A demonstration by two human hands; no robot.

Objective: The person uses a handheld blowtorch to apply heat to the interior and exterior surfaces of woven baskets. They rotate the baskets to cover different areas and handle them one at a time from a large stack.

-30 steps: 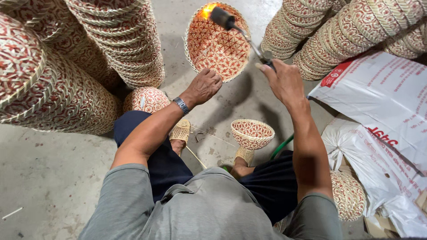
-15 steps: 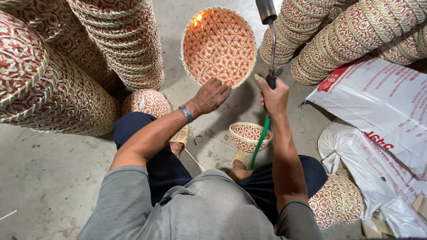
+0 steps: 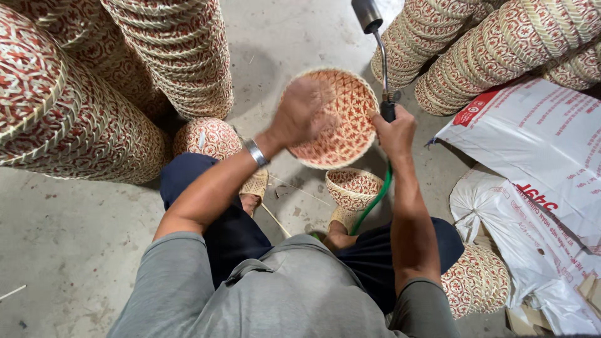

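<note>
1. a round woven basket (image 3: 341, 119), red and pale, is held tilted above the floor (image 3: 69, 250), its open face towards the camera, between the person's knees and the stacks beyond.
2. the left hand (image 3: 297, 116) is blurred across the basket's left rim; its grip looks closed on that edge, though the blur hides the fingers.
3. the right hand (image 3: 394, 128) is wrapped shut round a torch (image 3: 379, 56), nozzle up just beside the basket's right rim, no flame showing; a green hose (image 3: 374, 203) trails down from it.
4. judged by its thin weave, the basket should be light, fairly stiff, springy, easily scorched; the thicker rim is the sound place to hold.
5. a smaller basket (image 3: 354, 188) sits below, stacks (image 3: 181, 56) and white sacks (image 3: 532, 144) around.
</note>
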